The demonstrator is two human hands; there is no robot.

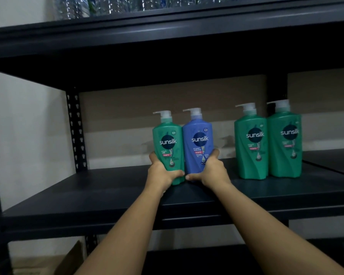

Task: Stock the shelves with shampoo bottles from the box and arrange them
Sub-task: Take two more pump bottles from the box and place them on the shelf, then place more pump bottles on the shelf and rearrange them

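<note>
My left hand grips the lower part of a green pump shampoo bottle. My right hand grips the base of a blue pump shampoo bottle. Both bottles stand upright side by side, touching, in the middle of the black shelf. Two more green shampoo bottles stand upright together to the right, apart from the held pair.
Clear plastic bottles line the shelf above. A perforated black upright stands at the back left of the shelf. A cardboard box flap shows below the shelf at lower left. The shelf's left half is bare.
</note>
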